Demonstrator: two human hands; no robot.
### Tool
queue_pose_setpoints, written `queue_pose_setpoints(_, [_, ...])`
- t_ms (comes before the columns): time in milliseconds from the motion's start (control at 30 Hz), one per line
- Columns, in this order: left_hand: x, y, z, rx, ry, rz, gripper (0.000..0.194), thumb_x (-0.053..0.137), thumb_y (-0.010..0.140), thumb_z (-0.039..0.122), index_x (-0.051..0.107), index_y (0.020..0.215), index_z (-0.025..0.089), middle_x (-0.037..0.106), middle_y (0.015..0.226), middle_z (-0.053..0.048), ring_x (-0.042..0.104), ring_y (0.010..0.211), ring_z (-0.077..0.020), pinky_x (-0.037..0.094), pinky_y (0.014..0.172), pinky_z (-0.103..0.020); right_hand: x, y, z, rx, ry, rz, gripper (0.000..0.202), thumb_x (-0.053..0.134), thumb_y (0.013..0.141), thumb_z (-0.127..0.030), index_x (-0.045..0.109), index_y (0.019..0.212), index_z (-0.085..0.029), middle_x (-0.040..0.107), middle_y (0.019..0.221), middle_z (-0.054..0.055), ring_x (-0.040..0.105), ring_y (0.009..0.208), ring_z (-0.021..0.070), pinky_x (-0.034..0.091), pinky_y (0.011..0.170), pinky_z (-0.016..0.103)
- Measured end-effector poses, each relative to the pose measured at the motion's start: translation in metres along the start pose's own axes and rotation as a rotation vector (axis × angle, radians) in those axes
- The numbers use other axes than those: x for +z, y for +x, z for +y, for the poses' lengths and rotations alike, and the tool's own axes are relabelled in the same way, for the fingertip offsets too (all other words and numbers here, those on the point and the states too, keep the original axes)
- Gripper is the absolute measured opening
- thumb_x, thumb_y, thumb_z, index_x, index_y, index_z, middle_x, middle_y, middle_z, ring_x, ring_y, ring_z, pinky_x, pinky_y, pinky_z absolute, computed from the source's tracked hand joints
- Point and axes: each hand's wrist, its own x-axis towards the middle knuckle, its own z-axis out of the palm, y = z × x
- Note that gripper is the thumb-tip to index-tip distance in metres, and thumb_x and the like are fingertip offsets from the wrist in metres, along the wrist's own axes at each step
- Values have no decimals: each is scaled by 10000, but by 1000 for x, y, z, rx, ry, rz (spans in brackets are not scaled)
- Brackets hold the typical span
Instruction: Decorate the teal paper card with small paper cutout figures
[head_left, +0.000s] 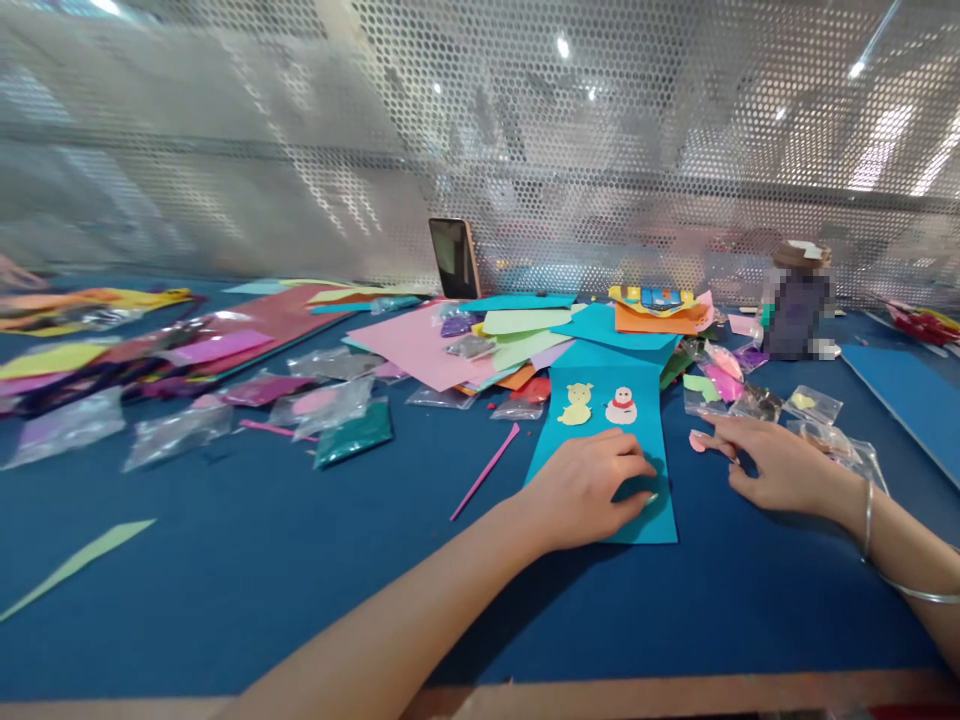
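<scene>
A turquoise paper card (649, 515) lies flat in front of me, partly under my left hand (589, 485). That hand rests on it with bent fingers and the thumb apart from them, gripping nothing. On the card above my knuckles are a yellow animal cutout (577, 404) and a white snowman cutout (621, 406) with a red scarf. To the right of the card, my right hand (780, 460) reaches toward a small pink paper piece (698, 441) on the table. Its index finger is stretched out at the piece, with the thumb held away.
Paper sheets (409, 345) pile up behind the card. A phone (454, 258) leans against the perforated metal screen (585, 150). Plastic bags (180, 432) lie left, more bags (814, 403) right. A magenta strip (484, 473) and a green paper scrap (79, 563) lie on the blue table (300, 580).
</scene>
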Motion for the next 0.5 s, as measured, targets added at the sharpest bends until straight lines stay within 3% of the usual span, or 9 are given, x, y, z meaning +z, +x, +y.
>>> queue_pose_setpoints(200, [0,1,-1,-10,3,-3,185,570,749,265,637,907,195,604,851,-20,570,793,-157,458,660,-258,1,2,-1,-25,-27,6,174,390,645,-43,304,655,-194,511,718,21,526,826,199,375,647,270])
queue_pose_setpoints(400, [3,2,0,24,-2,57,143,536,769,239,647,847,194,619,806,-11,577,756,-134,448,636,-229,5,2,-2,-40,-73,64,145,417,650,-62,357,652,-193,562,809,61,510,967,237,397,748,301])
queue_pose_setpoints(500, [3,2,0,44,-17,95,140,520,776,221,644,834,192,630,795,-7,580,743,-129,444,628,-225,5,2,-2,-33,-82,63,142,418,655,-60,373,655,-194,572,829,65,526,945,237,404,767,313])
